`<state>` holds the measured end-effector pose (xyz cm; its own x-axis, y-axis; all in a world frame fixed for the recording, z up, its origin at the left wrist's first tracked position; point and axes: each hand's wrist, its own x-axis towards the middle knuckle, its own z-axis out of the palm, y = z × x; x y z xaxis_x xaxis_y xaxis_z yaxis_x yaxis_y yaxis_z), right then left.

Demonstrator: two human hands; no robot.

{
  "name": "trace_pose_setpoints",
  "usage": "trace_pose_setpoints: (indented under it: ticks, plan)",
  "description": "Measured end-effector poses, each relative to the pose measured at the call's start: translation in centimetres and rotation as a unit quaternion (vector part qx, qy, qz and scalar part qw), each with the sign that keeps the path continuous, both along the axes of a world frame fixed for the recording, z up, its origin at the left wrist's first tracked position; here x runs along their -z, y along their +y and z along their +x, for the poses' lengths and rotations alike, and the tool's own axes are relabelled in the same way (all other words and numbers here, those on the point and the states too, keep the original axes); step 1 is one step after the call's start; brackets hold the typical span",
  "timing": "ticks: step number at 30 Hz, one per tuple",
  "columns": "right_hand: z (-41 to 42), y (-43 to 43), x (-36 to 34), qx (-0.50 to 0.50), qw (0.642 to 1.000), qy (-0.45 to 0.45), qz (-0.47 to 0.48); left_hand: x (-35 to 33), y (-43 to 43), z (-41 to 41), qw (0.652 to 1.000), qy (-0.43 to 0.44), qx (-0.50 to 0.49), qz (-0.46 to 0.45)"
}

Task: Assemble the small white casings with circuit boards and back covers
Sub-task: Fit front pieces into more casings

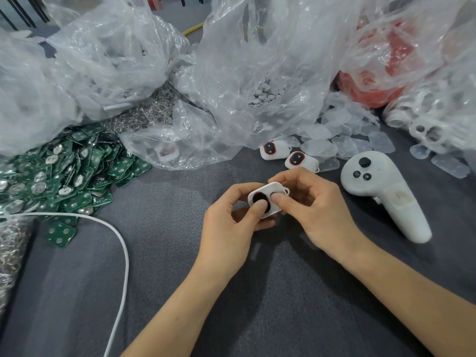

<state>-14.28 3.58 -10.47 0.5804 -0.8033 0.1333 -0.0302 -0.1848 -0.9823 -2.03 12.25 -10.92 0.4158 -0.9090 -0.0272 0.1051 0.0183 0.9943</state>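
Both hands hold one small white casing (pixel 273 191) above the grey cloth, its black oval face with a red rim turned up. My left hand (pixel 231 228) grips it from the left, thumb pressing on the black oval. My right hand (pixel 309 202) pinches it from the right, thumb on its face. Two finished white casings (pixel 270 150) (pixel 300 161) lie just behind. A heap of green circuit boards (pixel 64 173) spreads at the left. Translucent back covers (pixel 342 135) lie scattered at the right rear.
Large clear plastic bags (pixel 231 60) crowd the back, one holding small white discs (pixel 268 92). A white handheld controller (pixel 381 194) lies to the right. A white cable (pixel 121 240) loops across the left. Metal clips (pixel 144 114) pile behind the boards. White casing shells (pixel 427 130) sit far right.
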Motion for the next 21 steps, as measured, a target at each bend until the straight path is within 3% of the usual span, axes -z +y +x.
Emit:
trace_pose_setpoints:
  ticks: [21]
  plan:
    - [0.01, -0.38, 0.28, -0.004, 1.000, 0.028, -0.003, -0.33, 0.15, -0.15, 1.000, -0.023, -0.005, -0.001]
